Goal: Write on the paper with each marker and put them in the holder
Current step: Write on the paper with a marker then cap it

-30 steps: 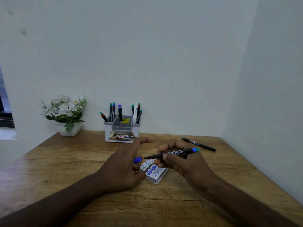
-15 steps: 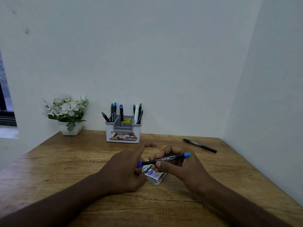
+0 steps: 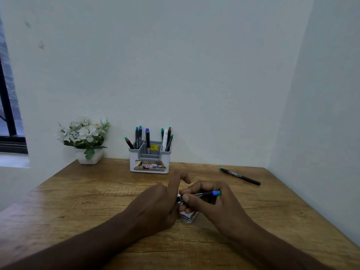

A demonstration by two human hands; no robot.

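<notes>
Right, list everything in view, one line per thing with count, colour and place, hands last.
marker in hand: one, black with blue and teal end, held level above the paper.
loose marker: one, black with teal end, lying on the table at far right.
markers in holder: about eight, mostly black, one white, standing upright.
holder: one, grey and white, against the back wall.
paper: a small white printed stack, mostly hidden under the hands.
flower pot: one, white flowers, far left.
table: one, wooden.
left hand: at the marker's left end.
right hand: grips the marker.
</notes>
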